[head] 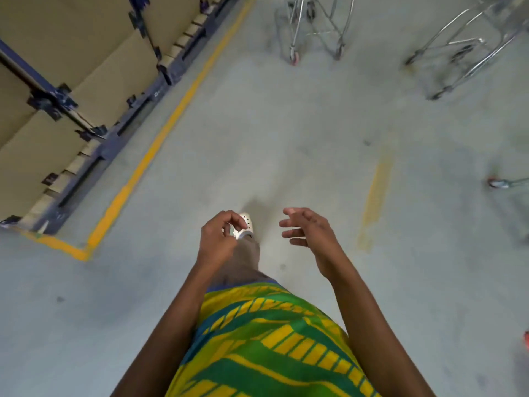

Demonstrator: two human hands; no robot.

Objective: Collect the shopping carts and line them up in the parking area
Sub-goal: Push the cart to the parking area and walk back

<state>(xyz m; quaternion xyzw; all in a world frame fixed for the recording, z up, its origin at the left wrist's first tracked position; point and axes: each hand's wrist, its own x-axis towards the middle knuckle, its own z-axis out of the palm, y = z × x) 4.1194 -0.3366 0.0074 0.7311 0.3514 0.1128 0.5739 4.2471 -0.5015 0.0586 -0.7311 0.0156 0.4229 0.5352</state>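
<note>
Two metal shopping carts stand far ahead on the grey concrete floor: one cart (315, 27) at the top centre, showing only its lower frame and wheels, and a second cart (463, 50) at the top right, angled. A wheel of a third cart (499, 183) pokes in at the right edge. My left hand (219, 239) hangs in front of me with fingers loosely curled and nothing in it. My right hand (310, 229) is held out with fingers spread, holding nothing. Both hands are well short of the carts.
Blue metal racking with stacked brown cardboard boxes (65, 90) fills the left side, bordered by a yellow floor line (160, 133) that turns a corner at lower left. A faded yellow mark (376, 193) lies on the floor to the right. My white shoe (246, 224) steps forward.
</note>
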